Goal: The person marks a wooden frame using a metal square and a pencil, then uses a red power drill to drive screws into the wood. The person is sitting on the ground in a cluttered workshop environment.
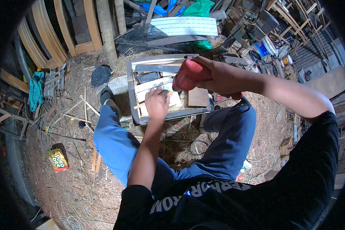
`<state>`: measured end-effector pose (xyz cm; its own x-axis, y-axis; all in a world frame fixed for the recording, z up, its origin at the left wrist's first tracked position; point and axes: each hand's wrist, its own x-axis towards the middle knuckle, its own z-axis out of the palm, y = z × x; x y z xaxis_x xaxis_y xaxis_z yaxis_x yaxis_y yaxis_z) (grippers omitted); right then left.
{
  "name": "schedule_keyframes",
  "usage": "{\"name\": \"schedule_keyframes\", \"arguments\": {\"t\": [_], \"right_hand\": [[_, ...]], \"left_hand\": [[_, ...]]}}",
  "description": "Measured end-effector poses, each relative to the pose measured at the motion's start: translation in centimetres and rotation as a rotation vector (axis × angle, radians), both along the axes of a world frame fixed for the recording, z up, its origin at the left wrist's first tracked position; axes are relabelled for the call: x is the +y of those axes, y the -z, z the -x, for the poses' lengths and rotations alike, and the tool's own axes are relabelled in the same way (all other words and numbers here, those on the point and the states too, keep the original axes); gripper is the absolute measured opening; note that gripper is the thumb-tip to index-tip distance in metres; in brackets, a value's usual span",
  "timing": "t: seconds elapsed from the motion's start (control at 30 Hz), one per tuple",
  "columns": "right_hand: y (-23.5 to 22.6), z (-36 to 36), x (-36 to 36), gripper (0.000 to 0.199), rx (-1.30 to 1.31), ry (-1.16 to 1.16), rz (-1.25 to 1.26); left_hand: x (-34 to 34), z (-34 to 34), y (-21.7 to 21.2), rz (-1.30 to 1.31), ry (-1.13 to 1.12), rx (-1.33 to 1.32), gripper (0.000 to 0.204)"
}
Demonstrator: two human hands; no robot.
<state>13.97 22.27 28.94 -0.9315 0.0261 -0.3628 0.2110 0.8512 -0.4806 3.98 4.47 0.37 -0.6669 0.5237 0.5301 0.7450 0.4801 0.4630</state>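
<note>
My right hand (224, 76) is wrapped round a red power drill (193, 74), its front end angled down to the left, close to the fingers of my left hand (157, 102). That left hand presses a thin wooden strip (139, 105) against pale boards (174, 100), its fingers bent over the strip. The boards lie in a shallow grey-edged wooden frame (131, 86) between my knees. Whether the drill's tip touches the strip is too small to tell. A square brown wooden piece (198, 97) sits at the frame's right side.
Wood scraps and sticks (85, 105) litter the ground at left. Curved wooden pieces (48, 30) lean at the far left beside a post (106, 34). A white slatted panel (184, 27) lies at the back. Buckets (270, 46) and clutter crowd the far right. A yellow snack packet (58, 160) lies at left.
</note>
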Motion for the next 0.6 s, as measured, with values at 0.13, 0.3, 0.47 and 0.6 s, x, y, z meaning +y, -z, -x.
{"name": "schedule_keyframes", "arguments": {"t": [0.13,0.3,0.47,0.6], "right_hand": [[0.4,0.1,0.1,0.078,0.021,0.008,0.035],[0.8,0.0,0.7,0.078,0.038,-0.029,-0.036],[1.8,-0.3,1.4,0.077,0.12,-0.092,-0.048],[0.2,-0.1,-0.2,0.077,0.006,-0.024,-0.037]], "left_hand": [[-0.1,0.0,0.0,0.005,-0.011,0.011,0.025],[-0.1,0.0,-0.1,0.005,-0.001,0.014,0.024],[0.1,0.1,0.1,-0.001,0.001,0.005,0.024],[-0.2,0.1,0.0,-0.011,-0.001,0.008,0.023]]}}
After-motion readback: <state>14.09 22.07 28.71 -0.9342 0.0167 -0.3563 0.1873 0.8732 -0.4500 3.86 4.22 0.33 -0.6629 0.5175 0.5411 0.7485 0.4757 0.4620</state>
